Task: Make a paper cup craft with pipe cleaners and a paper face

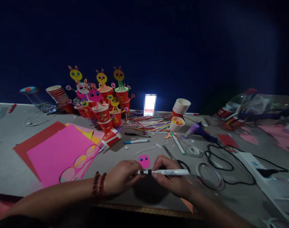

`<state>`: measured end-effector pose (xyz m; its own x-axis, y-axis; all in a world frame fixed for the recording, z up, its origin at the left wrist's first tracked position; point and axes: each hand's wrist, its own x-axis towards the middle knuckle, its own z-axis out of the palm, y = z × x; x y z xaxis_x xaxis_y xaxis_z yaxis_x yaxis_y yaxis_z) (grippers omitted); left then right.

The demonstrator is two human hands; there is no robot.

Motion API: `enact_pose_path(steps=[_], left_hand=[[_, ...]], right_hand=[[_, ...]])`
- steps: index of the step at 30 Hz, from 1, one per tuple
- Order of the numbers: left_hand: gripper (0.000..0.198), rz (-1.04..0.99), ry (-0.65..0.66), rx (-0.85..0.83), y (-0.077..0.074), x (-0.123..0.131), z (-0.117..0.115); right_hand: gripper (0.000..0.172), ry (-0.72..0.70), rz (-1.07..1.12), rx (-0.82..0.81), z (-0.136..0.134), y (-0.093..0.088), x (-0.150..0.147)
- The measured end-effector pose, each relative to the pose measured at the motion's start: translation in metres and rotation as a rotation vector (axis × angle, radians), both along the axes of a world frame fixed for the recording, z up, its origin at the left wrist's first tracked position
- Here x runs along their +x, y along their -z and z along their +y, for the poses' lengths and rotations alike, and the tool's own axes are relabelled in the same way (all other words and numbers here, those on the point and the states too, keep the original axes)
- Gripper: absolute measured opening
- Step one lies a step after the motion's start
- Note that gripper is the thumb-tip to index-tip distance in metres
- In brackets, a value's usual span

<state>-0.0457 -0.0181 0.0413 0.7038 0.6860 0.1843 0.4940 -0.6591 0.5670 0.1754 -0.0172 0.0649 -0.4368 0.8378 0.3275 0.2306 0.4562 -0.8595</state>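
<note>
1. Between the two hands, above the table [16,171], the marker [174,172] lies nearly level. Its barrel is white with "Acrylic" printed in dark letters, and a black band circles it toward the left end.
2. Clamped on the barrel just behind that band are the thumb and fingers of the right hand [169,177]; the plain white rear of the marker sticks out past them to the right.
3. Opposite, the left hand [123,175] has its fingertips closed on the marker's other end. The light is dim, so whether they pinch a cap or the tip itself is hard to tell. Dark red beads [99,185] circle this wrist.
4. Just beyond the gap between the hands, the disc [144,162] lies on the table: bright pink, round, with two blue eyes in its upper half.
5. Left of the left hand, a pink sheet [61,152] overlaps a red sheet [37,142].
6. Beyond the left hand are a blue pen [136,141] and, farther off, red cups [101,113] with eared paper faces [95,95].
7. Just beyond the right hand are scissors [168,152]; to its right lies a tape roll [209,176].
</note>
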Motion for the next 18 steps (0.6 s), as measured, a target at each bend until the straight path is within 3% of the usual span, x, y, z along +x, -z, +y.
enact_pose_path(steps=[6,9,15,18], left_hand=[[0.003,0.155,0.047,0.102,0.001,0.011,-0.02],[0.005,0.183,0.057,0.006,0.003,0.016,-0.034],[0.03,-0.345,0.026,-0.382,-0.003,0.016,-0.055],[0.037,-0.461,-0.114,-0.473,-0.008,0.018,-0.061]], right_hand=[[0.009,-0.014,-0.129,0.102,-0.026,0.007,0.003],[0.011,-0.028,-0.158,0.183,-0.041,0.014,0.008],[0.013,0.002,-0.079,0.232,-0.061,0.024,0.011],[0.014,0.01,0.023,0.348,-0.067,0.026,0.0]])
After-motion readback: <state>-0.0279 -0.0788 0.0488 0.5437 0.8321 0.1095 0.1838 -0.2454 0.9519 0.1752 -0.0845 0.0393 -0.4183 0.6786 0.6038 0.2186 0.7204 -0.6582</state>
